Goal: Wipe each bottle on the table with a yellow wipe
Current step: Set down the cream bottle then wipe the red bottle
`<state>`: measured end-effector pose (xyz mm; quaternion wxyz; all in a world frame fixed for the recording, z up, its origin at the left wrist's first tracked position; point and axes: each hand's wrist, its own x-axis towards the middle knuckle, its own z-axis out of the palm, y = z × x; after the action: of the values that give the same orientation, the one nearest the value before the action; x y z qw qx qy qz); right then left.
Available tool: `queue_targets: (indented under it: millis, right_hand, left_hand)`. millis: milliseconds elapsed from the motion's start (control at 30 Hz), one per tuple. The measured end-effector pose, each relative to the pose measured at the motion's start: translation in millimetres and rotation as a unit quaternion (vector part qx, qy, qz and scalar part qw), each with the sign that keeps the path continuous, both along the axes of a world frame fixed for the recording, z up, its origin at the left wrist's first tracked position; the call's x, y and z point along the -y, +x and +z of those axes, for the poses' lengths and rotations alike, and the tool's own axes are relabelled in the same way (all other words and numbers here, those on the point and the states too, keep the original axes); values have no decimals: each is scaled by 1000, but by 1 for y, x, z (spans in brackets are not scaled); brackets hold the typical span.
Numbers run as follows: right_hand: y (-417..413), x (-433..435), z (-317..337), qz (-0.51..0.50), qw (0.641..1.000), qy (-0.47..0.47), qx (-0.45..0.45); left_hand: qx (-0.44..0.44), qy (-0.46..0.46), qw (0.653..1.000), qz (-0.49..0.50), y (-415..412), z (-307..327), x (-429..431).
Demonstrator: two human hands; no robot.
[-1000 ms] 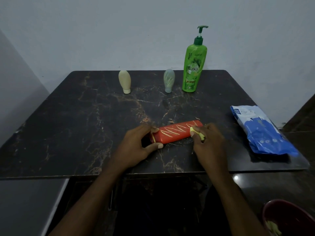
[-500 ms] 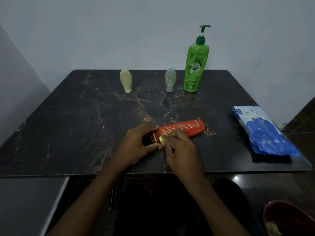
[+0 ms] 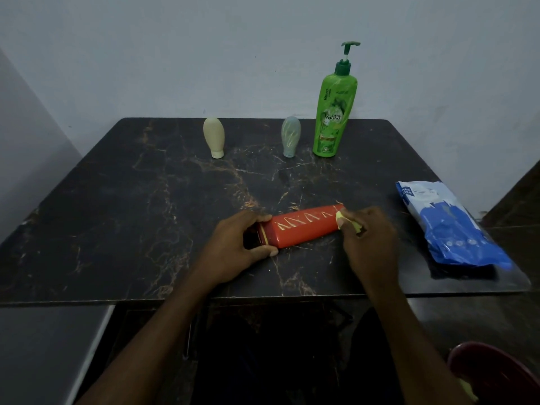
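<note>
Where the dark marbled counter [image 3: 117,214] meets the pale wall, a cream bottle [image 3: 214,137] stands on its cap at the left end of a back row. Nearer the front edge the left hand [image 3: 233,244] curls round the capped end of a red bottle [image 3: 304,229], thumb on the near side and fingers over the top. The bottle lies on its side on the counter, running rightward and slightly away, with a pale zigzag pattern on its upper face. Behind it in the back row a grey-green bottle [image 3: 291,136] also stands cap-down, and just beside it on the right a tall green pump bottle [image 3: 333,112] stands upright, nozzle pointing right. At the red bottle's right end the right hand [image 3: 369,241] pinches a small bunched yellow wipe [image 3: 340,222] between thumb and fingertips and presses it against the bottle's end, the other fingers curled in. Farther right a blue-and-white packet [image 3: 450,226] lies flat near the counter's right edge, apart from the hands. Below the counter, in the lower right corner, the rim of a dark red bowl [image 3: 496,372] shows — something yellowish lies in it, too dim to make out.
</note>
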<state>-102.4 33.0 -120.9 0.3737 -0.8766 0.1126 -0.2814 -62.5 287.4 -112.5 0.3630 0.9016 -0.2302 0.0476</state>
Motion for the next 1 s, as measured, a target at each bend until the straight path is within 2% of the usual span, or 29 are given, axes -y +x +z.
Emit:
queue_targets:
  millis: [133,433,567,733,1000]
  right_hand:
    - [-2,-18,1,16,999,31,-12]
    - [-12,-81,-6,158,986,-28,38]
    - [-12,-83,-6,184,980,-43,59]
    - [-9,-64,-3,164,985,-22,50]
    - [1,4,3,34,999,12,3]
  left_hand:
    - [-8,-1,1000,-4,1,0,1]
    - [11,10,1000,-6,1,-1,3]
    - [16,16,1000,-8,1,-2,2]
    - [8,14,1000,-4,1,-1,2]
    - [0,18,1000,-11,2,-4,1]
